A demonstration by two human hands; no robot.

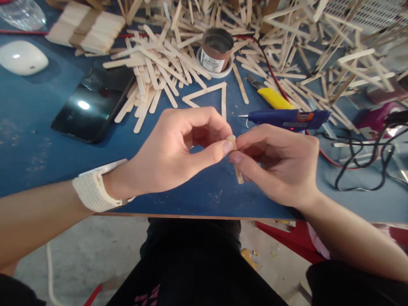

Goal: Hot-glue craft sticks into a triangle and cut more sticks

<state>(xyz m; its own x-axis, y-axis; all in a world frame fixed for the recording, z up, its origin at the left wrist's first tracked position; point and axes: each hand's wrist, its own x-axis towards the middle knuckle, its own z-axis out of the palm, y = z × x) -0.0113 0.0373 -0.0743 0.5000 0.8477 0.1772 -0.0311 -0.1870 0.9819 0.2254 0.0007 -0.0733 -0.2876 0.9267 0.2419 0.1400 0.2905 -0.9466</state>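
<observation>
Above the front part of the blue table, my left hand (178,148) and my right hand (277,163) meet fingertip to fingertip. Both pinch a wooden craft stick (239,175) near its upper end, and its lower end points down toward the table edge. Fingers cover part of it, so I cannot tell whether it is one stick or two together. Just beyond my hands lies an angular frame of craft sticks (204,92), partly hidden by my left hand. A blue glue gun (270,117) with a small red light lies behind my right hand, its nozzle pointing left.
Loose craft sticks (153,72) are heaped at the back, around a brown labelled pot (212,63). A yellow utility knife (276,98) lies behind the glue gun. At left are a phone (94,104), a white mouse (23,58) and banded sticks (95,32). Black cable (350,148) coils at right.
</observation>
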